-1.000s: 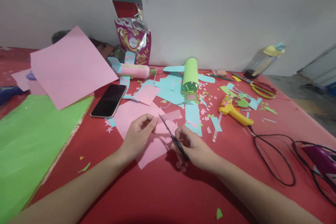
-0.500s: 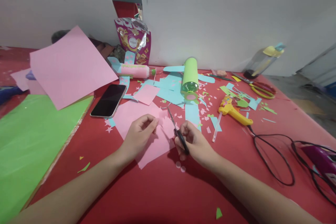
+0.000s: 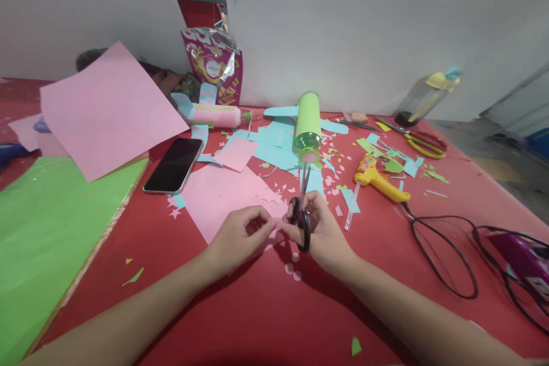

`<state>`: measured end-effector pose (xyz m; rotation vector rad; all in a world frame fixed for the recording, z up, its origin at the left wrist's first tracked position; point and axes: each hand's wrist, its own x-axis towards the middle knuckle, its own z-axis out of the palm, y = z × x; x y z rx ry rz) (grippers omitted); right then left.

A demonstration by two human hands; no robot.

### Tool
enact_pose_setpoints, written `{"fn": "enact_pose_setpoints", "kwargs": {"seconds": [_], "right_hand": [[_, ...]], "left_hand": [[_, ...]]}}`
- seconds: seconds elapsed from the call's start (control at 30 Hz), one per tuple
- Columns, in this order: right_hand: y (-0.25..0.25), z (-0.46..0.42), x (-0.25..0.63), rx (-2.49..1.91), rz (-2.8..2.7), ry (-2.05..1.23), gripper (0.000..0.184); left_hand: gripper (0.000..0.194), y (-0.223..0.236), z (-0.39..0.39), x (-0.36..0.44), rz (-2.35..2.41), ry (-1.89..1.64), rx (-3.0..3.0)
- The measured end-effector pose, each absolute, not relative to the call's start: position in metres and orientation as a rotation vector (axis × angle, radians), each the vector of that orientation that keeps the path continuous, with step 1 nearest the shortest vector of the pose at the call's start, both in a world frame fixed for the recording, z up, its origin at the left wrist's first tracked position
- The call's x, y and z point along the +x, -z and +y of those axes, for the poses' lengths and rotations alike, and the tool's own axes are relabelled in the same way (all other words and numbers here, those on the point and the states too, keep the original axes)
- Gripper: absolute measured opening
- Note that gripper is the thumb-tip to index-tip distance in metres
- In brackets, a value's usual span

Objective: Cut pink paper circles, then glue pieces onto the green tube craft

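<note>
Pinched a small pink paper piece (image 3: 278, 222) between the thumb and forefinger of the left hand (image 3: 240, 237), with the tips closed. Brought the right hand (image 3: 323, 234) in to the same piece, with the thumb tip at or just beside its edge; could not confirm contact. Kept black-handled scissors (image 3: 304, 197) gripped in the right fingers, but swung the blades from a leftward slant, half a second earlier, to nearly straight ahead, toward the green-wrapped bottle (image 3: 309, 114). Judged to mark a pause in cutting, for handling the cut piece. Exposed three pink discs (image 3: 289, 269) below the right hand on the red table (image 3: 266, 326), against two seen earlier; could not tell newly dropped from merely uncovered. Left a large pink sheet (image 3: 214, 197) beneath and beyond the left hand. Left undisturbed, farther out, a dark phone (image 3: 174, 166) leftward and a yellow glue gun (image 3: 386, 185) rightward.
</note>
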<state>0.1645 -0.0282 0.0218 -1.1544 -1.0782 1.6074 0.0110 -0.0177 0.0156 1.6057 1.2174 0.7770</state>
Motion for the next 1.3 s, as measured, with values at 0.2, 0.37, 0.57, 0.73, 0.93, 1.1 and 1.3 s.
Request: {"fn": "enact_pose_setpoints", "kwargs": {"seconds": [0.2,0.37,0.57,0.73,0.93,1.1,1.3], "right_hand": [[-0.019,-0.03,0.162,-1.163,-1.095,-1.597,0.041],[-0.019,-0.03,0.161,-1.136,-1.115,-1.573,0.04],[-0.015,-0.029,0.163,-1.081,-1.147,-1.618,0.04],[-0.008,-0.029,0.166,-1.122,-1.29,-1.555,0.034],[-0.01,-0.029,0.164,-1.082,-1.283,-1.504,0.036],[-0.011,-0.03,0.163,-1.035,-1.235,-1.51,0.038],[-0.014,-0.029,0.163,-1.032,-1.13,-1.529,0.037]], "left_hand": [[0.025,-0.014,-0.021,0.013,1.177,-0.71,1.649],[0.025,-0.017,-0.022,0.013,1.145,-0.688,1.608],[0.022,-0.019,-0.021,0.011,1.119,-0.65,1.557],[0.015,-0.02,-0.017,0.01,1.158,-0.612,1.789],[0.021,-0.019,-0.019,0.007,1.137,-0.592,1.963],[0.022,-0.018,-0.021,0.01,1.095,-0.564,1.987],[0.027,-0.019,-0.02,0.012,1.211,-0.649,1.756]]}}
